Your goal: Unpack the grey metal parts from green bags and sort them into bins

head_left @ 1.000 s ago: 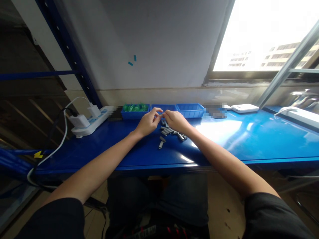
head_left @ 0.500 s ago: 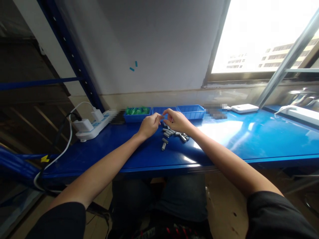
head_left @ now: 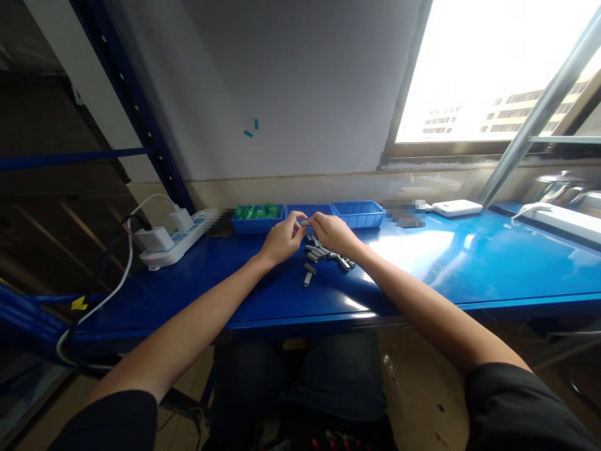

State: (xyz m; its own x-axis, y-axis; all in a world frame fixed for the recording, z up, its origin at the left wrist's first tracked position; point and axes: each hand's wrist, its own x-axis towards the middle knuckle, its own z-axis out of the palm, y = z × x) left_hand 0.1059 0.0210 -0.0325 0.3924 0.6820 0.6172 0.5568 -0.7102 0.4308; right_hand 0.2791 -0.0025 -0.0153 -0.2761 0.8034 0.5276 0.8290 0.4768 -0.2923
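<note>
The arched fingers of the right hand (head_left: pixel 334 232) have closed in, nearer the left hand (head_left: pixel 282 241). I see both pinching a small silver-grey metallic cylinder (head_left: pixel 305 223) between their fingertips, above a loose pile of grey cylinders (head_left: pixel 318 252) on the glossy blue table (head_left: pixel 263 294), before blue plastic trays (head_left: pixel 359 219).

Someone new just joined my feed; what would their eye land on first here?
Probably the bright window at the upper right, with its glare on the blue tabletop. Next, the left hand and right hand, meeting at a small grey piece near loose grey cylinders. Behind them, green items stand out in the leftmost blue bin.
</note>
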